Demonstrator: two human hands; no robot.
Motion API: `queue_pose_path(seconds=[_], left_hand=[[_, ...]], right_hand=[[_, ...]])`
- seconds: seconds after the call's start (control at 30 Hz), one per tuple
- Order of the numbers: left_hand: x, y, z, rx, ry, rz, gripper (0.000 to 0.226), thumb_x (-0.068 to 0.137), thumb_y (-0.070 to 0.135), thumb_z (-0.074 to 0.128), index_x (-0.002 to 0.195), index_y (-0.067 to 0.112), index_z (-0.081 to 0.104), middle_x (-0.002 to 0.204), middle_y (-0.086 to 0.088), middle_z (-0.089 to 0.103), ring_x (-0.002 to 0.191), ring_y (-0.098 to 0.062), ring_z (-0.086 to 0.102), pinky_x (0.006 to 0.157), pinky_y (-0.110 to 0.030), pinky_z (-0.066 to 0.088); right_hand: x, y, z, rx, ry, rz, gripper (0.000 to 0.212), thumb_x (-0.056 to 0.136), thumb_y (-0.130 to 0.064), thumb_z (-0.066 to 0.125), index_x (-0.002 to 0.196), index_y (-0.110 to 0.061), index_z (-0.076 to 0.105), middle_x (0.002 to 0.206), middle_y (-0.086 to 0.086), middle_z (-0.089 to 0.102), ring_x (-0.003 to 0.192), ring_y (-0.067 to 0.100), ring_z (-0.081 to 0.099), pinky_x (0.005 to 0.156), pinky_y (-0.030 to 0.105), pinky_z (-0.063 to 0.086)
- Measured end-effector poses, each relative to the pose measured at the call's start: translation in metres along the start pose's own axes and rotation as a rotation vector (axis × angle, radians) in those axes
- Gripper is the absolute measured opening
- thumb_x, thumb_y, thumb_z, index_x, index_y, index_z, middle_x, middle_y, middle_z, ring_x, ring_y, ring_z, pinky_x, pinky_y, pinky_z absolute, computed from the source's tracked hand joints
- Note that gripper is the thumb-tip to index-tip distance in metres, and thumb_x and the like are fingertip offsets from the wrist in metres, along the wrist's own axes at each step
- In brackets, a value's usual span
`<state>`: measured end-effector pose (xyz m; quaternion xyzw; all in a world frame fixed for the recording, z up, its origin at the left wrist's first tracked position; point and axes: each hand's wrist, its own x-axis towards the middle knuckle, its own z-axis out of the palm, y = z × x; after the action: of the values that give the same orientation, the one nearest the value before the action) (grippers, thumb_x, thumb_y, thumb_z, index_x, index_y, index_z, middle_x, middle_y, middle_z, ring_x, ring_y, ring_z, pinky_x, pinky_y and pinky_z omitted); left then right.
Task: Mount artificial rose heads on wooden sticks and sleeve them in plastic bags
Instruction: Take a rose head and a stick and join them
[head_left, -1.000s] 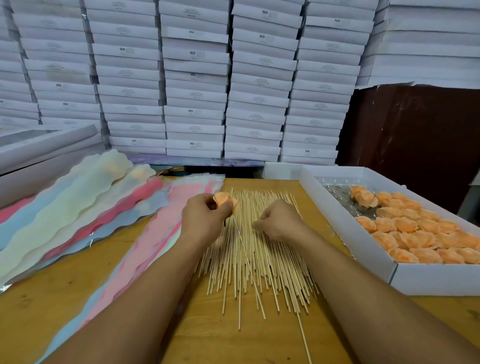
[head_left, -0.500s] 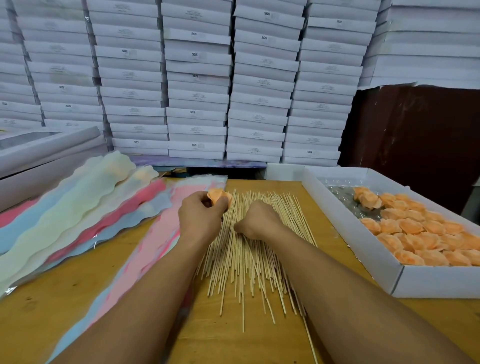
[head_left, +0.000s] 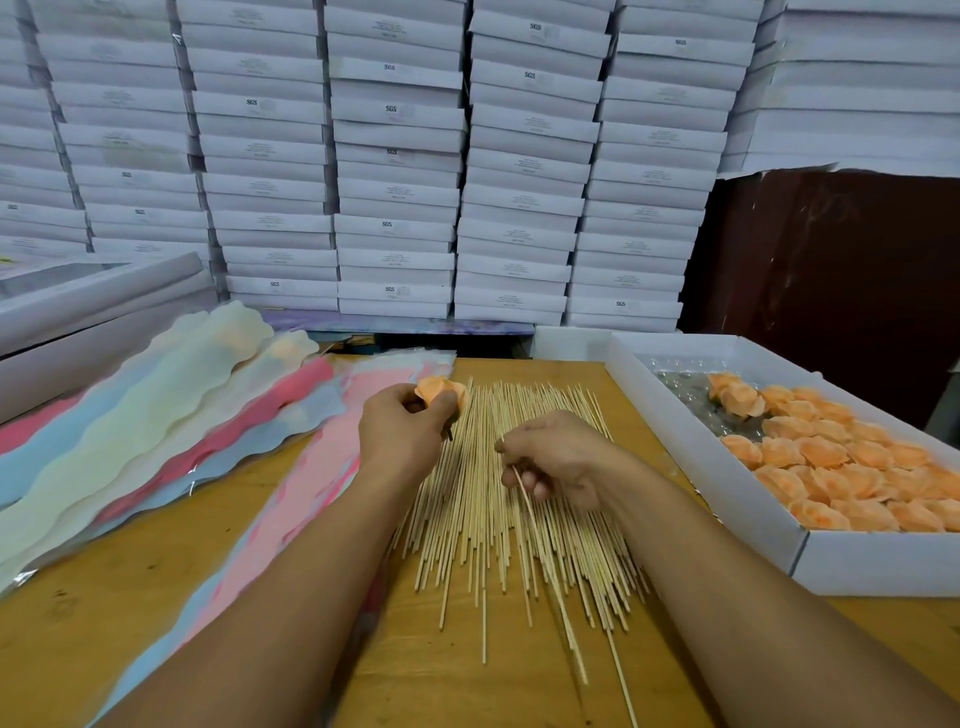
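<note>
Change noted: the right hand (head_left: 558, 460) has drawn back from the far end of the wooden sticks (head_left: 519, 499) and now pinches a single stick (head_left: 524, 499), lifted from the pile. The left hand (head_left: 402, 436) keeps its grip curled round a rose head (head_left: 439, 391), just left of the right grip. Judgement: mounting is next.

The wooden surface (head_left: 130, 597) carries coloured plastic bags (head_left: 156, 415) left of both grips and a white tray (head_left: 701, 467) of rose heads to their right. White boxes (head_left: 395, 156) are stacked beyond.

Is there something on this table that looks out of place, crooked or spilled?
Only small things. The wooden sticks lie fanned out, and a few stragglers poke toward the near edge at a slant. In the white box, one rose head sits apart from the neat rows. Nothing looks damaged or spilled.
</note>
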<state>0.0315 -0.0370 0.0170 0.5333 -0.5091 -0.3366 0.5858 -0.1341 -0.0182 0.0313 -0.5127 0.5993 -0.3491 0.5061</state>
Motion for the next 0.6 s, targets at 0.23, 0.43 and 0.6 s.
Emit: queue_pose_path(seconds=[0.23,0.43,0.6], left_hand=[[0.000,0.002,0.000,-0.183,0.002,-0.098,0.042,0.092,0.019,0.071,0.130,0.012,0.055,0.097,-0.013,0.070,0.080,-0.029,0.074,0.069,-0.036,0.063],[0.003,0.004,-0.004,-0.380,-0.015,-0.225,0.031,0.095,0.020,0.068,0.119,0.003,0.060,0.100,-0.019,0.071,0.071,-0.027,0.073,0.066,-0.031,0.060],[0.006,0.009,-0.008,-0.574,-0.039,-0.296,0.024,0.096,0.014,0.065,0.110,-0.005,0.061,0.098,-0.021,0.069,0.073,-0.028,0.072,0.055,-0.023,0.056]], right_hand=[[-0.021,0.006,-0.001,-0.033,-0.162,-0.061,0.016,0.102,-0.014,0.048,0.111,-0.004,0.058,0.066,0.013,0.070,0.043,0.013,0.054,0.036,0.023,0.041],[-0.029,0.003,0.006,-0.063,-0.343,-0.172,0.015,0.102,-0.015,0.053,0.095,-0.004,0.062,0.071,0.015,0.071,0.045,0.013,0.057,0.035,0.020,0.041],[-0.033,0.001,0.004,0.009,-0.338,-0.228,0.012,0.095,0.000,0.058,0.105,0.001,0.066,0.066,0.013,0.068,0.040,0.010,0.052,0.033,0.018,0.039]])
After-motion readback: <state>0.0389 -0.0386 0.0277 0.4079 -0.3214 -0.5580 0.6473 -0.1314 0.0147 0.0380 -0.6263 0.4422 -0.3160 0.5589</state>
